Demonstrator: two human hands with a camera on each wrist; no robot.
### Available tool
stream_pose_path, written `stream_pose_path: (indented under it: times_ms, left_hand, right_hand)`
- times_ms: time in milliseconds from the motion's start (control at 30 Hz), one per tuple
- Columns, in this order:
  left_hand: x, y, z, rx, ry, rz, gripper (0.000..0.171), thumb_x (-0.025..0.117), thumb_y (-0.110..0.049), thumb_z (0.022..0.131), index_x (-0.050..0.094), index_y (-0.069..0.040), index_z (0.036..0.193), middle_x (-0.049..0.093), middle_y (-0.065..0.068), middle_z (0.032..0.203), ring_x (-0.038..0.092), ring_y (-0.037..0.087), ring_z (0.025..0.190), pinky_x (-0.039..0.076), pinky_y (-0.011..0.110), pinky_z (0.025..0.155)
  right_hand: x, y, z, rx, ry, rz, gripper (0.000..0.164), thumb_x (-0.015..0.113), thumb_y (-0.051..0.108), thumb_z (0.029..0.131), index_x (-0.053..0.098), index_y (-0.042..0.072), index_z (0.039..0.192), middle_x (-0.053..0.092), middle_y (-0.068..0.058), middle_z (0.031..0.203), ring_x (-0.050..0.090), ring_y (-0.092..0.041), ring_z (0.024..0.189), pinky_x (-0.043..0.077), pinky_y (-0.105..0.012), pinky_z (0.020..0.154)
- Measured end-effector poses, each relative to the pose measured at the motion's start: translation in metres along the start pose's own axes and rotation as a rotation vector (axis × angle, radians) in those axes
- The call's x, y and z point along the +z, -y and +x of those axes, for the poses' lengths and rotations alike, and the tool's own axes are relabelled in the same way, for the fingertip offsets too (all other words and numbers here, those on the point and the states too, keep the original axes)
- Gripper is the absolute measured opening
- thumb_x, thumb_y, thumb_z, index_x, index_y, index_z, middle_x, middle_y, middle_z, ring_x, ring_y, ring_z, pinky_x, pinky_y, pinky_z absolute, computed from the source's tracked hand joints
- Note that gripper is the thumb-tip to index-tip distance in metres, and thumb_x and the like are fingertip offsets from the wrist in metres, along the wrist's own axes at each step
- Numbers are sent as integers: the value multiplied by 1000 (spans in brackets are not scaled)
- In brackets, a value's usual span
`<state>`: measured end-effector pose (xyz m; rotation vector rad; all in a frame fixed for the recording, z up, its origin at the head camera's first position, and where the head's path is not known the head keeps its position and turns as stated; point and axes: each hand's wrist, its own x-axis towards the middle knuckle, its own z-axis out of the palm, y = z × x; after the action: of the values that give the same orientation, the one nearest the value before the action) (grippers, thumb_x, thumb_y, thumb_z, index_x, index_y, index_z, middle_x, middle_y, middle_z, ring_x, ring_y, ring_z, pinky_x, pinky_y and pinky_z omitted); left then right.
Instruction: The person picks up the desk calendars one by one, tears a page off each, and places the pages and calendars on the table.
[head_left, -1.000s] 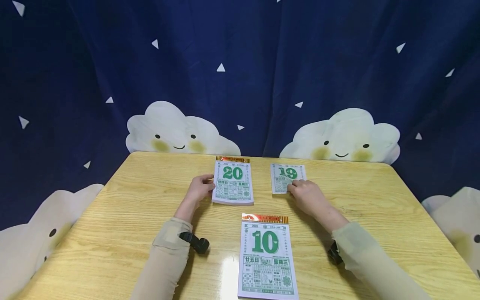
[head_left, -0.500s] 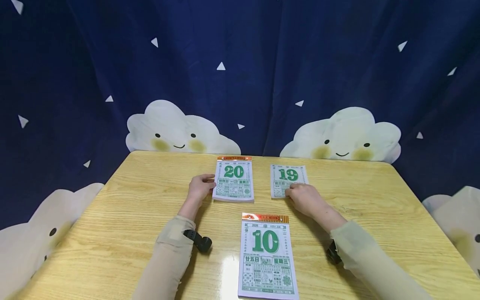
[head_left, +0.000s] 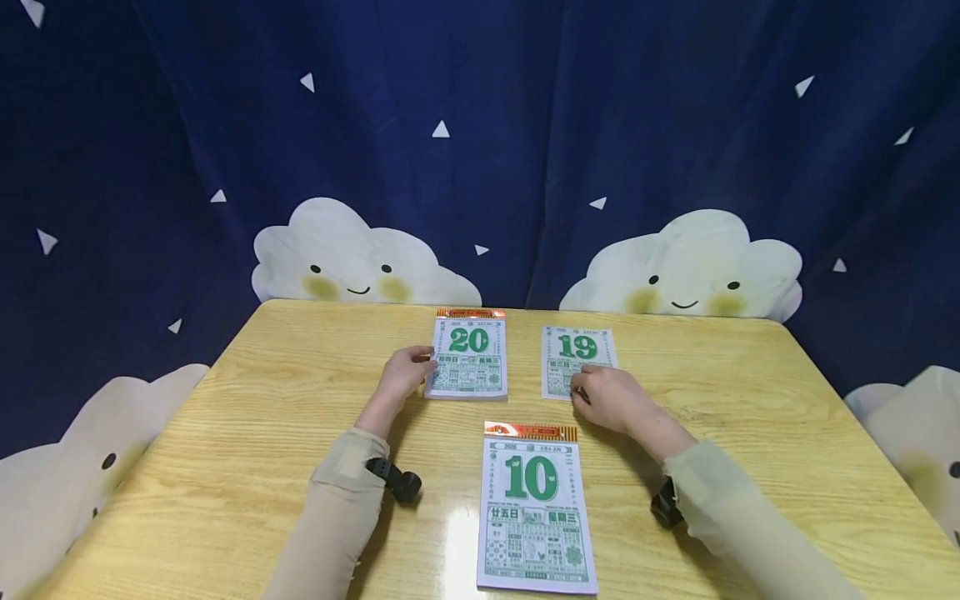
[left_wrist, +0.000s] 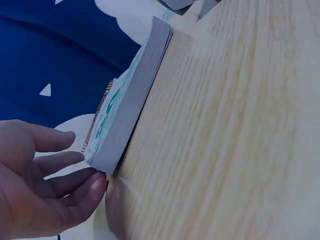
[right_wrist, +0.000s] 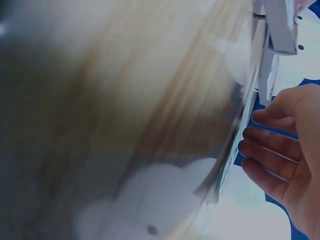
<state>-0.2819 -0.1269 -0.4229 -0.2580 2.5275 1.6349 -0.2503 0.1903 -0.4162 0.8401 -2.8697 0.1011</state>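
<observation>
One beige sleeve (head_left: 322, 508), strap (head_left: 381, 472) at the cuff, runs up to my left hand (head_left: 401, 375). That hand's relaxed, unclenched, fingers loosely bent; tips touch the left edge of calendar 20 (head_left: 468, 362), at its near corner in the left wrist view. Calendar 20: thick white block, green print, red strip (head_left: 471, 314) on top, lying on the table (head_left: 247, 433) near the far edge. Next, calendar 10 (head_left: 536, 521): closer to me, slightly right of 20, flat, another red strip on top, 2026 readable, apart from both my hands. Then sheet 19 (head_left: 577, 348): green on white, near the far edge, about level with 20, gap between. My right hand (head_left: 611, 402) is over its lower right corner, hiding it. Also unclenched, fingers loose, slightly bent in the right wrist view; tips at the sheet, can't tell if pressing. Right sleeve (head_left: 750, 517) beige too. Across the back: navy curtain (head_left: 510, 83), white clouds (head_left: 360, 250).
</observation>
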Motion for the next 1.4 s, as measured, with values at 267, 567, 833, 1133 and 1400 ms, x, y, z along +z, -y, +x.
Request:
stream_pose_path:
  times_ms: [267, 567, 833, 1133, 1400]
  left_hand:
    - [-10, 0, -11, 49, 19, -40, 42, 52, -11, 89, 48, -1, 129, 50, 21, 127, 53, 29, 109, 48, 37, 87]
    - [-17, -1, -35, 122, -4, -59, 35, 52, -9, 89, 54, 0, 122, 56, 19, 115, 54, 28, 102, 48, 38, 83]
    - [-11, 1, -53, 169, 7, -8, 32, 56, -8, 86, 58, 1, 117, 61, 17, 106, 56, 25, 96, 48, 27, 74]
    - [-2, 2, -69, 141, 65, -71, 29, 56, -4, 86, 58, 5, 113, 59, 18, 93, 60, 26, 77, 54, 36, 66]
    - [1, 4, -82, 102, 147, -95, 28, 57, -1, 84, 57, 7, 111, 59, 19, 89, 60, 25, 71, 55, 36, 62]
  right_hand:
    - [-6, 6, -4, 72, -28, 81, 12, 60, 18, 81, 67, 10, 86, 62, 1, 77, 54, -13, 67, 48, -32, 62]
    - [-14, 13, -18, 216, -10, 293, 16, 59, 19, 85, 69, 8, 91, 65, 1, 79, 56, -10, 69, 48, -30, 63]
    - [-21, 26, -32, 369, -2, 405, 16, 59, 21, 85, 69, 11, 92, 65, 2, 80, 56, -11, 68, 44, -27, 56]
    - [-23, 41, -47, 475, 92, 620, 21, 58, 18, 87, 65, 4, 100, 64, -3, 82, 58, -13, 64, 46, -26, 54]
    - [-19, 49, -58, 518, 129, 677, 26, 61, 20, 84, 65, 2, 103, 65, -3, 84, 57, -12, 62, 48, -28, 59]
